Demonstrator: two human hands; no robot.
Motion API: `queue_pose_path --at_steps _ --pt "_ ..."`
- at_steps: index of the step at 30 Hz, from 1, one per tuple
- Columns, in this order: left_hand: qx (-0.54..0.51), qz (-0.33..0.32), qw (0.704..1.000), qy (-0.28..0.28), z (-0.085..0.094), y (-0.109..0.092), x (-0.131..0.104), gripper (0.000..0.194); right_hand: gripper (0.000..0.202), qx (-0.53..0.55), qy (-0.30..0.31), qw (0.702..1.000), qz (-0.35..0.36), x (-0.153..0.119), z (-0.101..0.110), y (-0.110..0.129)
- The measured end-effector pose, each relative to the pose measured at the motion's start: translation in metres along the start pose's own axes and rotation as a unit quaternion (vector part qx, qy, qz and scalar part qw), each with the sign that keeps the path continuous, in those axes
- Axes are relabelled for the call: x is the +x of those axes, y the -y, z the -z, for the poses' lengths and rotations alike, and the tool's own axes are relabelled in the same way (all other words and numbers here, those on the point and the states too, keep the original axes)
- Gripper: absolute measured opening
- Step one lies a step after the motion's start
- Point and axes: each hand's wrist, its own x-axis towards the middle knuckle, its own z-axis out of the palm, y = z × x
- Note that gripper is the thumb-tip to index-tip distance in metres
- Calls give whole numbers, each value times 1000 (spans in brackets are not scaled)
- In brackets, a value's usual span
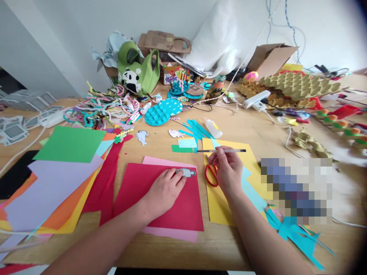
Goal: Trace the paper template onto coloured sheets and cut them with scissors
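A red sheet of paper [160,214] lies over a pink sheet [172,232] at the front middle. Near the red sheet's upper right corner rests a small grey-white cutout [188,173] with a dark outline. My left hand [167,190] lies on the red sheet, fingers apart, its fingertips on the cutout's left end. My right hand [228,166] holds a thin pen [233,150] sideways between its fingers, above the yellow sheet [219,212]. Red-handled scissors [211,175] lie beside that hand, partly covered by it.
Coloured sheets [70,143] are stacked at the left. A glue bottle [213,128], blue paper strips [197,130] and fish cutouts [175,133] lie behind the hands. Pipe cleaners [99,109], a green bag [139,72] and egg trays [298,84] stand further back. Blue scraps [298,236] lie front right.
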Motion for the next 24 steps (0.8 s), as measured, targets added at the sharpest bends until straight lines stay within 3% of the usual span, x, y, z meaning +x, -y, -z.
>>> queue_pose_path --at_steps 7,16,24 --pt "-2 -2 1000 9 2 -1 0 38 24 5 22 999 -38 -4 -3 -3" --pt "8 -3 1000 7 4 -1 0 38 26 -35 97 995 -3 -11 -7 -4" --pt "8 1 1000 10 5 -2 1 39 26 -65 86 994 7 -12 -7 -5"
